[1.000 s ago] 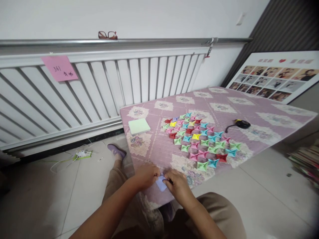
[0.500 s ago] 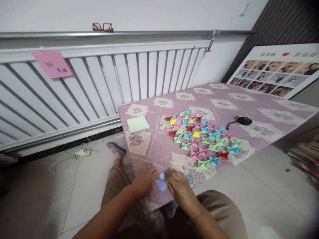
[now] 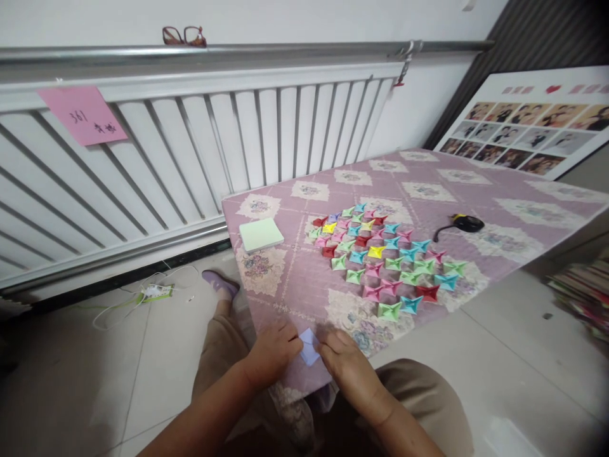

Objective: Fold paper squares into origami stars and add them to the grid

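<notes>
A small folded sheet of lavender origami paper (image 3: 309, 348) lies at the near corner of the table, between my two hands. My left hand (image 3: 277, 349) has its fingers closed at the paper's left edge. On the opposite edge, the bent fingertips of my right hand (image 3: 346, 363) pinch the paper. Several folded paper stars (image 3: 375, 252) in red, yellow, green, blue and pink stand in rows beyond my hands. To the left rests a pad of pale green paper squares (image 3: 261, 235).
The table (image 3: 299, 285) has a mauve flowered cloth. A black tape measure (image 3: 468, 223) lies toward its right. Behind are a white radiator (image 3: 266, 133) with a pink note (image 3: 83, 115) and glasses (image 3: 184, 36) on a pipe. A power strip (image 3: 156, 292) sits on the floor.
The lavender paper's upper part now looks flatter, and my fingers have shifted slightly along its edges. The camera view has tilted a little downward.
</notes>
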A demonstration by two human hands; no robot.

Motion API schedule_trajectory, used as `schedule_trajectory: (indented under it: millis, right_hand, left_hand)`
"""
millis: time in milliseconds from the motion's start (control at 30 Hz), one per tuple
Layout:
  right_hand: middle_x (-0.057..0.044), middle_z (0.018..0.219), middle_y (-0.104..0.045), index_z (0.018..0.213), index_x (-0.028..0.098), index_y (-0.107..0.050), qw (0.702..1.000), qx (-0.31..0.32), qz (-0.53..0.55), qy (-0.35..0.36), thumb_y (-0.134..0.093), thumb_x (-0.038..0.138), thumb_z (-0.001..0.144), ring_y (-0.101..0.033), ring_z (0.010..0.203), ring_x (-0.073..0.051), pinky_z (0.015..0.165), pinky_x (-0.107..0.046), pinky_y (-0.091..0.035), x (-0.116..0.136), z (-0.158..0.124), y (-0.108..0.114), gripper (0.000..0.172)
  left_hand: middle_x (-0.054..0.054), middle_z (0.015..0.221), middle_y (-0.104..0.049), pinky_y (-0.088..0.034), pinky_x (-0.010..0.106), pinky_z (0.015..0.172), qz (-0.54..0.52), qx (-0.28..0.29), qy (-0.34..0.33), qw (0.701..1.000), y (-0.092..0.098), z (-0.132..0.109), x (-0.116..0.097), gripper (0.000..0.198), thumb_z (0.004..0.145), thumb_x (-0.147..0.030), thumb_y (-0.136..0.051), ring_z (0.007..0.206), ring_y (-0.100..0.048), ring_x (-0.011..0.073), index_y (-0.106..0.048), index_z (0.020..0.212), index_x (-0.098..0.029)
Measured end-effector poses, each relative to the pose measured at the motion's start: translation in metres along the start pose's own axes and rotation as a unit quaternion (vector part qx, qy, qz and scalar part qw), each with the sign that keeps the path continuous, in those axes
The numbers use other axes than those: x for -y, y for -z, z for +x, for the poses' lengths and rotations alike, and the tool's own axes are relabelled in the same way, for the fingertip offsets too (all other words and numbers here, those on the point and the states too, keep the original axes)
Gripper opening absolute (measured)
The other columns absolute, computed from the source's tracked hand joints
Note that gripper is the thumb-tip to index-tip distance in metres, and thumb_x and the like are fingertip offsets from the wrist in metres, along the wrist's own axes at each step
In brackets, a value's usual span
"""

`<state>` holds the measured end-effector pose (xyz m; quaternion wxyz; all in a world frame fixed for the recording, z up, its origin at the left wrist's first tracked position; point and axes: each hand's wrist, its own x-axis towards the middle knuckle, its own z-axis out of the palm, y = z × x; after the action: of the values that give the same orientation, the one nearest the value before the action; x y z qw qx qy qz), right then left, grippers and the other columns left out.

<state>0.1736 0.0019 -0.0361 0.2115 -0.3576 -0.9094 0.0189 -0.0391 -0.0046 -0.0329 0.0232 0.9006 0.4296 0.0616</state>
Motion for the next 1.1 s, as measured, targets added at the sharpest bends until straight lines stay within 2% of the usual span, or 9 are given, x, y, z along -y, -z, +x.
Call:
schedule_trajectory:
  millis: [200, 367, 500, 567, 733, 867, 1100]
  right_hand:
    - [-0.003, 0.082, -0.06, 0.096, 0.018, -0.063, 1.0, 0.013, 0.008, -0.002, -0.05, 0.018, 0.091, -0.051, 0.078, -0.019, 0.072, -0.032, -0.045, -0.002, -0.007, 0.001, 0.014]
    - [-0.006, 0.098, -0.064, 0.108, 0.019, -0.062, 1.0, -0.007, -0.007, -0.018, -0.049, 0.015, 0.091, -0.054, 0.094, -0.021, 0.09, -0.04, -0.043, 0.003, -0.018, -0.001, 0.022]
    - [-0.006, 0.111, -0.064, 0.115, 0.022, -0.06, 0.998, -0.038, -0.037, -0.04, -0.043, 0.012, 0.091, -0.052, 0.108, -0.022, 0.1, -0.044, -0.035, 0.008, -0.029, -0.006, 0.032]
    - [-0.004, 0.112, -0.065, 0.117, 0.024, -0.06, 0.997, -0.039, -0.042, -0.051, -0.042, 0.011, 0.09, -0.052, 0.111, -0.022, 0.102, -0.044, -0.032, 0.009, -0.032, -0.007, 0.035]
    - [-0.003, 0.112, -0.066, 0.117, 0.026, -0.06, 0.996, -0.024, -0.042, -0.076, -0.044, 0.009, 0.086, -0.053, 0.111, -0.022, 0.101, -0.044, -0.03, 0.012, -0.033, -0.004, 0.038]
    - [-0.004, 0.115, -0.066, 0.117, 0.025, -0.06, 0.993, -0.033, -0.046, -0.104, -0.043, 0.014, 0.088, -0.053, 0.114, -0.022, 0.104, -0.045, -0.027, 0.025, -0.024, -0.004, 0.035]
    - [-0.004, 0.125, -0.063, 0.128, 0.02, -0.051, 0.995, -0.052, -0.06, -0.067, -0.045, 0.033, 0.091, -0.051, 0.118, -0.019, 0.108, -0.039, -0.017, 0.05, -0.02, -0.016, 0.039]
  left_hand:
    - [0.002, 0.086, -0.055, -0.042, 0.031, 0.072, 0.006, -0.019, -0.002, 1.0, -0.003, -0.006, -0.002, 0.009, 0.093, -0.02, -0.051, 0.084, -0.048, 0.0187, -0.057, 0.087, -0.019]
    - [0.003, 0.089, -0.057, -0.045, 0.031, 0.071, 0.01, -0.02, -0.015, 1.0, 0.001, -0.01, -0.006, 0.01, 0.093, -0.018, -0.048, 0.082, -0.051, 0.0189, -0.057, 0.097, -0.019]
    - [0.005, 0.096, -0.057, -0.048, 0.033, 0.071, 0.025, -0.008, -0.024, 0.999, 0.006, -0.011, -0.01, 0.028, 0.094, -0.019, -0.048, 0.086, -0.053, 0.0209, -0.048, 0.122, -0.019]
    - [0.006, 0.098, -0.057, -0.048, 0.035, 0.072, 0.036, 0.008, -0.027, 0.999, 0.008, -0.011, -0.012, 0.033, 0.094, -0.02, -0.048, 0.088, -0.053, 0.0226, -0.045, 0.127, -0.019]
    - [0.01, 0.105, -0.055, -0.047, 0.039, 0.077, 0.033, 0.042, -0.023, 0.998, 0.01, -0.015, -0.018, 0.036, 0.093, -0.023, -0.047, 0.095, -0.052, 0.0253, -0.043, 0.129, -0.018]
    - [0.012, 0.115, -0.053, -0.045, 0.042, 0.084, 0.02, 0.049, -0.01, 0.999, 0.007, -0.017, -0.021, 0.043, 0.092, -0.024, -0.048, 0.102, -0.049, 0.027, -0.039, 0.133, -0.019]
    - [0.009, 0.117, -0.055, -0.042, 0.038, 0.089, -0.001, 0.04, 0.017, 0.999, 0.004, -0.02, -0.021, 0.031, 0.095, -0.028, -0.046, 0.105, -0.05, 0.0239, -0.05, 0.124, -0.019]
